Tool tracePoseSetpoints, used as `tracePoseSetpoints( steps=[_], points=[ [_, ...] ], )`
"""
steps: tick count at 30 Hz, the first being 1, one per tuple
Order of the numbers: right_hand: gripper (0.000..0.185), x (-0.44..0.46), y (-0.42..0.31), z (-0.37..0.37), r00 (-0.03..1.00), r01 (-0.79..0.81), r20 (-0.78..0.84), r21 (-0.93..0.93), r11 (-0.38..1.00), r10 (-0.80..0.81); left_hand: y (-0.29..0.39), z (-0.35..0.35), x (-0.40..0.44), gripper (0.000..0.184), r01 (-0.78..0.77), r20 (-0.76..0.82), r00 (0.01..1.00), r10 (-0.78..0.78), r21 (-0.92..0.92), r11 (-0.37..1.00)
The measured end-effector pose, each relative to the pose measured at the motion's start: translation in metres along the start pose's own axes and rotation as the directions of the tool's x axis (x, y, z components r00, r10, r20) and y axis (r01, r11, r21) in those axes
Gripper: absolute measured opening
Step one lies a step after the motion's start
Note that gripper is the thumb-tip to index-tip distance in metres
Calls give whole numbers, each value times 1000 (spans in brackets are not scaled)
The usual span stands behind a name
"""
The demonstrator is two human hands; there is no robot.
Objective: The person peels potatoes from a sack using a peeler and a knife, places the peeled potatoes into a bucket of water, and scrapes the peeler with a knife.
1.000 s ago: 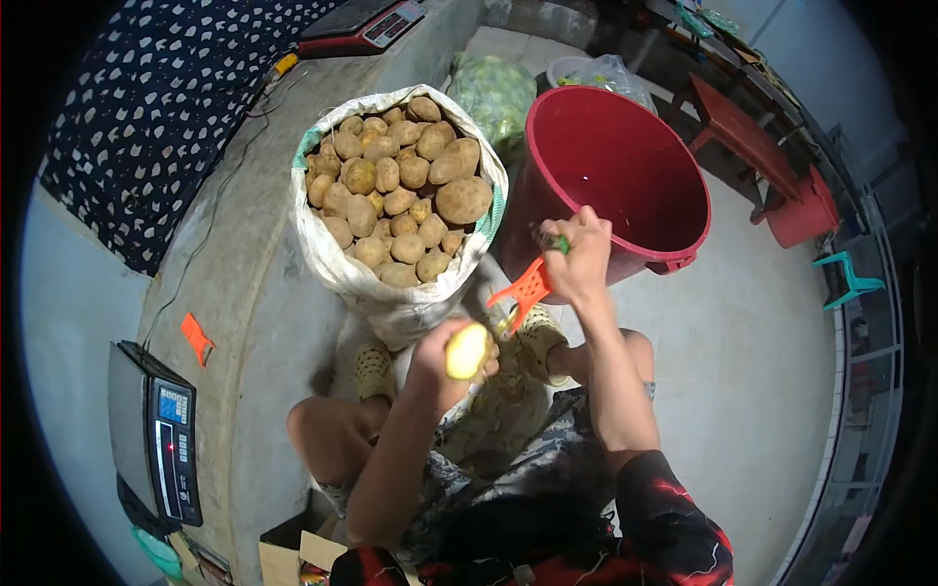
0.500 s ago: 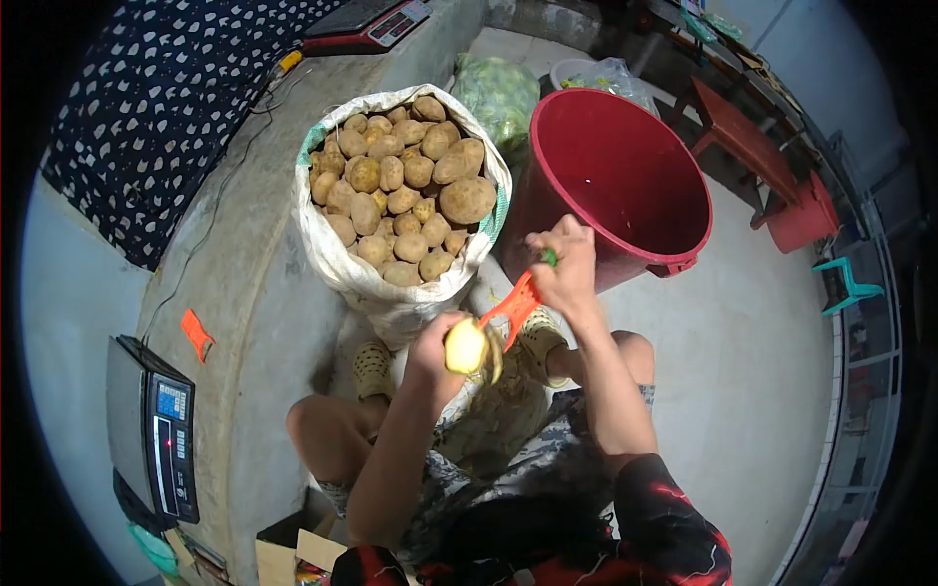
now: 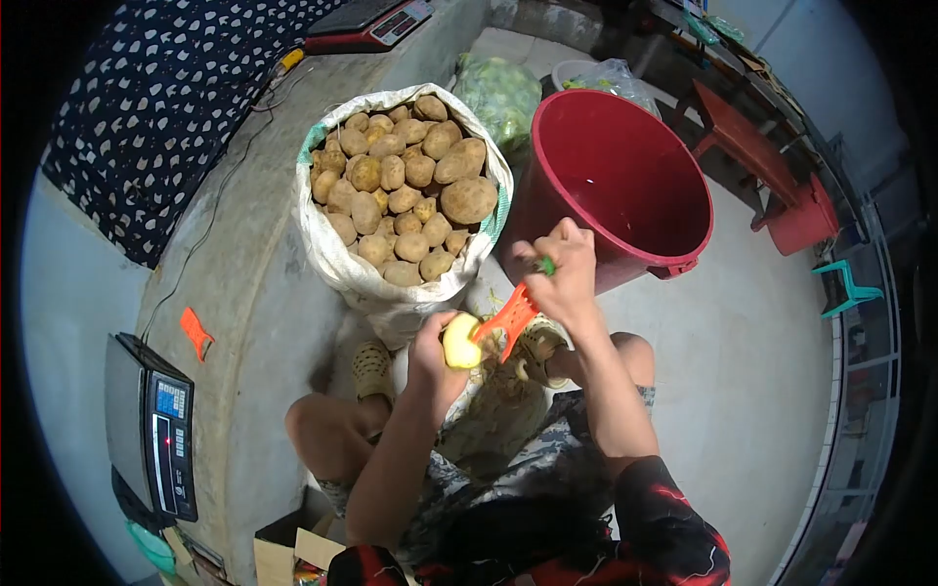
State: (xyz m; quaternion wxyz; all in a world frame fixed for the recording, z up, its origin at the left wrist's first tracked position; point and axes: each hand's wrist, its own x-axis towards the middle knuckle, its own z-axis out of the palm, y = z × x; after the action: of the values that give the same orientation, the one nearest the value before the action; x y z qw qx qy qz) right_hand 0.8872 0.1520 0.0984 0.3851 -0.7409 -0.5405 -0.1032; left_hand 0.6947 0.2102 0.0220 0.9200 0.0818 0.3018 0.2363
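Near the middle of the frame, your left hand (image 3: 431, 354) is grasping the pale potato (image 3: 461, 342) from its left side, leaving the right side facing your other hand. The potato's long axis is running roughly up and down the frame.

Your right hand (image 3: 575, 275), up and to the right of the potato, is clenching the handle of the orange peeler (image 3: 510, 316). That peeler is slanting down-left out of your fist, across the potato's long axis, and one prong is reaching the potato's right edge; whether the blade is touching it, you cannot tell from here. Your left hand is the nearer one, wrapping the potato directly, while your right is reaching it only through the peeler. A bit of green (image 3: 545, 265) is showing at your right fist.

Below the hands, peelings (image 3: 500, 389) are lying between your legs. A spare peeler (image 3: 196, 334) is resting on the ledge (image 3: 256, 215) at the left of the frame, well apart from your hands. Beyond your hands, the open sack (image 3: 311, 220) is holding unpeeled potatoes (image 3: 393, 174) at upper centre, and the red tub (image 3: 625, 249) is standing just beside it, to the right.
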Motion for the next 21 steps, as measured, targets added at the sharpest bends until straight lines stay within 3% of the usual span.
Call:
tracePoseSetpoints(
  steps=[1,2,4,5,9,12,15,17,19,21],
  points=[
    [29,0,-11,1,999,39,11,-17,999,-39,2,-4,0,25,-11,120,993,14,-21,1000],
    [29,0,-20,0,999,36,10,-15,999,-36,-1,-4,1,25,-11,118,993,13,-19,1000],
    [32,1,-32,-1,980,164,120,-38,986,-158,-6,21,-6,32,-103,-68,993,101,-36,994],
    [33,-2,-31,4,979,158,143,-84,984,-145,-7,15,-3,36,-79,-54,996,76,-60,995],
    [28,-2,-37,10,991,136,29,-178,975,-133,-12,17,-5,34,-175,-151,974,170,-23,984],
    [26,-2,-34,9,985,167,2,-185,968,-170,-13,10,-1,25,-188,-106,978,182,-48,981],
    [25,0,-22,8,983,183,35,-144,973,-180,-1,-7,5,10,-138,80,989,125,195,971],
    [22,1,-8,12,995,54,83,-53,997,-49,-1,-7,8,10,-135,63,990,126,182,974],
    [21,5,-5,7,997,24,72,-78,997,-18,-1,-2,7,10,-130,45,991,124,173,976],
    [21,4,-3,9,998,-12,53,-153,988,21,-7,6,-3,17,-63,38,997,63,-4,998]
  ],
)
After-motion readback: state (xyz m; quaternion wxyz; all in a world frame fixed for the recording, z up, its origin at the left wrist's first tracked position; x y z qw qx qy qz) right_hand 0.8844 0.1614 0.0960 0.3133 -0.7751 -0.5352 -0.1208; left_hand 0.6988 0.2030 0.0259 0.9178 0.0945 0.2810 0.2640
